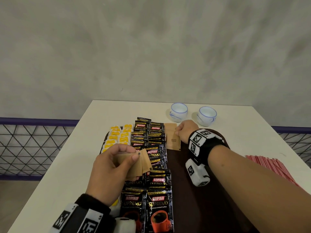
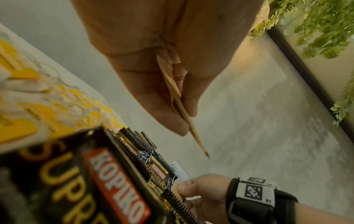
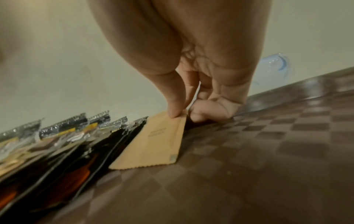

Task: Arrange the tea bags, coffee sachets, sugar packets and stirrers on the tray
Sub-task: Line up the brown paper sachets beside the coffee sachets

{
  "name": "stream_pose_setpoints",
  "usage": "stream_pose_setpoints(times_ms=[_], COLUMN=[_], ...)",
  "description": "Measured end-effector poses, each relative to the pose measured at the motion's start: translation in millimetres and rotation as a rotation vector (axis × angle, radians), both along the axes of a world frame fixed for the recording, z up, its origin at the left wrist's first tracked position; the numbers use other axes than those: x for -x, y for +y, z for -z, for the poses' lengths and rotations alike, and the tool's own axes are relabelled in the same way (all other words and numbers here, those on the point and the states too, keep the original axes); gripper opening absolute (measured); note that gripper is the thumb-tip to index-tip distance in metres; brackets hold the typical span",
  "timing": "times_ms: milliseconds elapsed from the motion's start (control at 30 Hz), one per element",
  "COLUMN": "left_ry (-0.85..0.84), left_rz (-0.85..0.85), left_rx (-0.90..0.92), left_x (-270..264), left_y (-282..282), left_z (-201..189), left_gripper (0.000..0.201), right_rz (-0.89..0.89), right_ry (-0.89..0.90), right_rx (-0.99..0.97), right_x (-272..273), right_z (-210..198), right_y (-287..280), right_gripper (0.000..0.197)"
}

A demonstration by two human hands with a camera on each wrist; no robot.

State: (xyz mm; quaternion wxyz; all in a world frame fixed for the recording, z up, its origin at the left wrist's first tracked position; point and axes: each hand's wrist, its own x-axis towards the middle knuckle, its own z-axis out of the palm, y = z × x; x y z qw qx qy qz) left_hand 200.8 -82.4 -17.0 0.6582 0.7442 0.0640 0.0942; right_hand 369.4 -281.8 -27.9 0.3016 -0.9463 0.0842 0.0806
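From the head view, tea bags (image 1: pixel 117 137) and coffee sachets (image 1: pixel 151 157) are laid in columns on the tray (image 1: pixel 178 167), a sugar column is begun far right of the coffee, and stirrers (image 1: pixel 269 167) are left on the table; spare packets (image 1: pixel 134 163) are pinched in the left hand (image 1: pixel 109 169). In the left wrist view that pinch is confirmed. In the right wrist view a sugar packet (image 3: pixel 153 141) is being set down, its far edge nipped by the right hand (image 3: pixel 191 94)

Coffee sachets (image 1: pixel 151 158) between tea bags (image 1: pixel 117 137), sugar packet (image 1: pixel 173 140)
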Motion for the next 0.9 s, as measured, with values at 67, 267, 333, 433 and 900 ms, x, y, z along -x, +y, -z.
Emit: stream_pose_setpoints(times_ms=[67,267,333,433,900], left_ry=[0.004,0.000,0.000,0.001,-0.055], left_rz=[0.002,0.001,-0.002,0.002,0.004], left_rx=[0.010,0.035,0.042,0.040,-0.103], left_x=[-1.0,-1.3,-1.0,-0.4,-5.4], left_y=[-0.7,-1.7,-1.4,-2.1,-6.4], left_z=[-0.3,-2.5,-3.4,-4.6,-5.6], left_gripper=[0.005,0.005,0.004,0.003,0.014], right_rz=[0.010,0.038,0.053,0.074,-0.239], right_ry=[-0.051,-0.113,-0.136,-0.151,-0.111], right_rx=[-0.013,-0.027,-0.055,-0.094,-0.487], right_x=[-1.8,-4.2,-6.1,-8.2,43.2], right_z=[-0.9,6.0,7.9,12.0,-34.4], right_y=[3.0,4.5,4.3,4.5,8.6], right_gripper=[0.022,0.030,0.028,0.024,0.013])
